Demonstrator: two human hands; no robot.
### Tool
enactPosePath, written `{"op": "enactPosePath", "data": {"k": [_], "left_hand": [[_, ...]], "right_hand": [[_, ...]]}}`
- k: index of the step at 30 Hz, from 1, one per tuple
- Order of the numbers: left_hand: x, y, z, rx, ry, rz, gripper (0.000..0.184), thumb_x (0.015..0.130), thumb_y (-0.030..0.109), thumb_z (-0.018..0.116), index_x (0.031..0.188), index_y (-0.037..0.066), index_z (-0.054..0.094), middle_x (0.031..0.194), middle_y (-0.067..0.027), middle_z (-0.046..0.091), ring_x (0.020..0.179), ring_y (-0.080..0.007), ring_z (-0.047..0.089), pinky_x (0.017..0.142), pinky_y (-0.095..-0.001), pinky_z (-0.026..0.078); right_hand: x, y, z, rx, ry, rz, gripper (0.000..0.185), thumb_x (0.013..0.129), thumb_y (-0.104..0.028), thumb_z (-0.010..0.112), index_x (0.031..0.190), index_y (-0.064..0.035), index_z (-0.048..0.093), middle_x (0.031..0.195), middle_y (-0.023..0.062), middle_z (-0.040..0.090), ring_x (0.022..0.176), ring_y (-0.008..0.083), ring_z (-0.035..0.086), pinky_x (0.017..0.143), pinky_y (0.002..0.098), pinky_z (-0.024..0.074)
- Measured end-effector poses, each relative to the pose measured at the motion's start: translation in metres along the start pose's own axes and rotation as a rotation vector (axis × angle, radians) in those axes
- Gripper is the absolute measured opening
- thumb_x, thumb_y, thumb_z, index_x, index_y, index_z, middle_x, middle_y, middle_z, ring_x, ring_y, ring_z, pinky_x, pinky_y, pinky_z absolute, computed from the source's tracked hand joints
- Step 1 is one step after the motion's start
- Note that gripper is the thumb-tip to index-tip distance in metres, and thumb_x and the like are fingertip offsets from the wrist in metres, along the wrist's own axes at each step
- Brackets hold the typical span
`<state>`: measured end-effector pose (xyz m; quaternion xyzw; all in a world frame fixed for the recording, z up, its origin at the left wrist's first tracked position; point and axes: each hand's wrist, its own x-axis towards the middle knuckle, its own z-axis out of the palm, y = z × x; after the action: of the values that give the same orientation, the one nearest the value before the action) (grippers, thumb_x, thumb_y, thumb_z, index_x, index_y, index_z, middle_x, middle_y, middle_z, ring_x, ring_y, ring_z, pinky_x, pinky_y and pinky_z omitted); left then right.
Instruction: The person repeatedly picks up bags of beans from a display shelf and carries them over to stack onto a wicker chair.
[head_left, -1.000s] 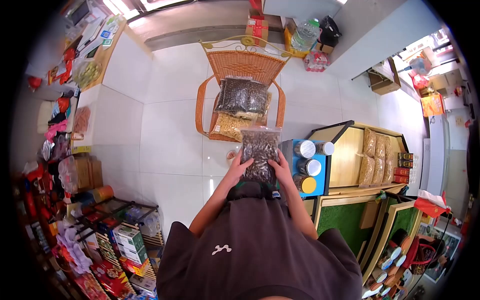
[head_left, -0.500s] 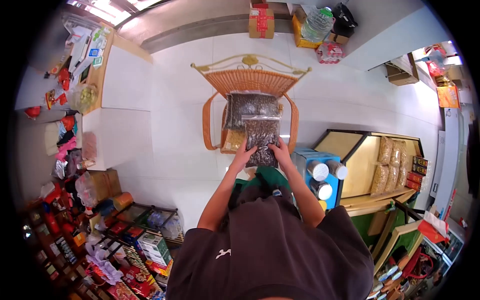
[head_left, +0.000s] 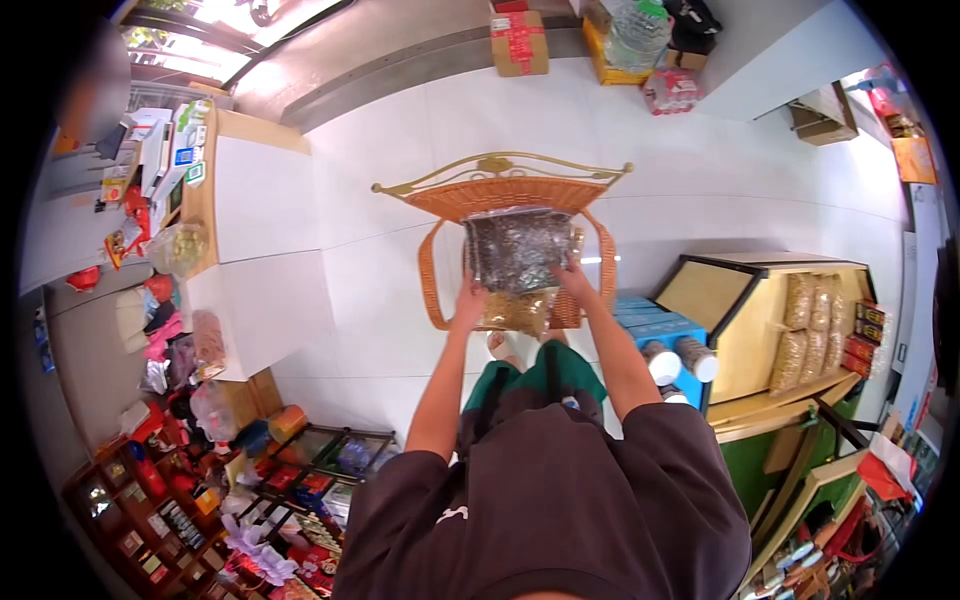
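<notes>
A wicker chair point(head_left: 428, 275) with a gold-coloured metal top rail stands in front of me. On its seat lie clear bags with dark contents point(head_left: 520, 250), stacked, and a bag of pale yellow-brown pieces point(head_left: 518, 310) shows below them on the near side. My left hand point(head_left: 472, 298) grips the left edge of the upper dark bag, near its lower corner. At the right edge of the same bag is my right hand point(head_left: 574, 280), its fingers round the side. Fingertips of both hands are partly hidden.
Right of the chair, jars point(head_left: 695, 358) stand on a blue box point(head_left: 660, 328) beside a wooden display point(head_left: 735, 310) with filled bags. A white counter point(head_left: 265, 200) is at the left, and a crowded shelf point(head_left: 345, 450) at the lower left. Cartons point(head_left: 520, 45) stand beyond the chair.
The dark bag in my hands has moved forward and down onto the stack on the chair. My hands have spread from its near end to its two sides.
</notes>
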<state>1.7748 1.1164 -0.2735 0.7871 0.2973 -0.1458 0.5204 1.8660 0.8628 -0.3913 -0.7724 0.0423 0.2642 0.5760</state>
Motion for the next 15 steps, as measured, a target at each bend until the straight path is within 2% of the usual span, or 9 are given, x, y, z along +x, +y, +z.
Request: {"op": "enactPosePath", "data": {"k": [2,3,4,5,7,10,13,14,15], "left_hand": [[-0.027,-0.01,-0.008,0.093,-0.118,-0.035,0.064,0.084,0.015,0.058,0.141,0.006,0.031,0.114,-0.0196,0.057,0.101,-0.0274,0.058,0.086,-0.0358,0.046],[-0.045,-0.022,-0.01,0.089,-0.163,-0.049,0.063,0.083,0.017,0.058,0.14,0.006,0.032,0.115,-0.0223,0.056,0.103,-0.0305,0.058,0.087,-0.0371,0.046],[-0.063,-0.034,-0.012,0.087,-0.208,-0.063,0.062,0.083,0.019,0.058,0.139,0.006,0.034,0.116,-0.0249,0.056,0.104,-0.0336,0.057,0.087,-0.0385,0.046],[-0.067,-0.067,-0.009,0.123,-0.22,0.01,0.06,0.083,0.02,0.058,0.137,0.005,0.037,0.118,-0.0258,0.055,0.108,-0.0349,0.056,0.09,-0.0392,0.045],[-0.093,-0.067,-0.02,0.235,-0.278,-0.061,0.061,0.082,0.025,0.061,0.134,0.002,0.04,0.122,-0.0251,0.054,0.11,-0.0333,0.056,0.092,-0.0377,0.045],[-0.11,-0.109,-0.037,0.183,-0.287,-0.195,0.062,0.081,0.028,0.063,0.132,-0.001,0.042,0.126,-0.0236,0.052,0.115,-0.0334,0.053,0.095,-0.0374,0.044],[-0.095,-0.178,-0.064,0.353,-0.376,-0.005,0.055,0.082,0.024,0.061,0.129,0.001,0.045,0.12,-0.0228,0.055,0.108,-0.0303,0.056,0.09,-0.0368,0.046],[-0.083,-0.195,-0.074,0.414,-0.401,0.067,0.052,0.082,0.022,0.06,0.129,0.002,0.046,0.118,-0.0226,0.056,0.105,-0.0293,0.058,0.089,-0.0365,0.047],[-0.07,-0.211,-0.084,0.449,-0.42,0.117,0.05,0.083,0.02,0.06,0.128,0.003,0.047,0.117,-0.0223,0.057,0.102,-0.0283,0.059,0.087,-0.0363,0.048]], "right_hand": [[0.002,0.018,0.028,0.153,0.04,0.044,0.079,0.082,-0.017,0.066,0.144,-0.0016,0.02,0.117,0.014,0.06,0.105,0.0198,0.055,0.09,0.0317,0.0429],[-0.006,-0.011,0.027,0.342,-0.036,0.278,0.077,0.082,-0.017,0.066,0.144,-0.0016,0.023,0.117,0.0118,0.06,0.104,0.0187,0.055,0.089,0.031,0.0437],[-0.011,-0.026,0.025,0.332,-0.053,0.251,0.068,0.082,-0.018,0.067,0.139,-0.0013,0.034,0.115,0.0095,0.061,0.102,0.0173,0.056,0.089,0.0305,0.0437],[-0.031,-0.08,0.019,0.168,0.037,0.322,0.058,0.082,-0.016,0.066,0.132,-0.0006,0.042,0.11,0.0074,0.062,0.097,0.0155,0.057,0.086,0.0288,0.0448],[0.014,0.047,0.046,0.117,0.044,0.13,0.052,0.082,-0.018,0.065,0.127,0.0007,0.047,0.108,0.0095,0.062,0.097,0.0173,0.057,0.086,0.0299,0.0447],[-0.022,0.003,0.032,-0.239,-0.019,0.078,0.045,0.084,-0.027,0.061,0.12,-0.0012,0.055,0.107,0.0146,0.063,0.1,0.0254,0.058,0.089,0.0351,0.0451],[-0.088,-0.027,0.022,-0.358,0.038,0.282,0.035,0.083,-0.028,0.055,0.113,-0.0111,0.06,0.103,0.0175,0.064,0.098,0.0308,0.06,0.089,0.0398,0.0463],[-0.085,0.027,0.019,-0.463,-0.118,0.064,0.037,0.081,-0.031,0.056,0.112,-0.0111,0.061,0.103,0.0173,0.064,0.095,0.0308,0.061,0.085,0.0413,0.048],[-0.125,-0.005,0.024,-0.347,0.092,0.095,0.039,0.082,-0.031,0.055,0.114,-0.0096,0.059,0.101,0.0167,0.064,0.093,0.0287,0.061,0.083,0.0413,0.0485]]}}
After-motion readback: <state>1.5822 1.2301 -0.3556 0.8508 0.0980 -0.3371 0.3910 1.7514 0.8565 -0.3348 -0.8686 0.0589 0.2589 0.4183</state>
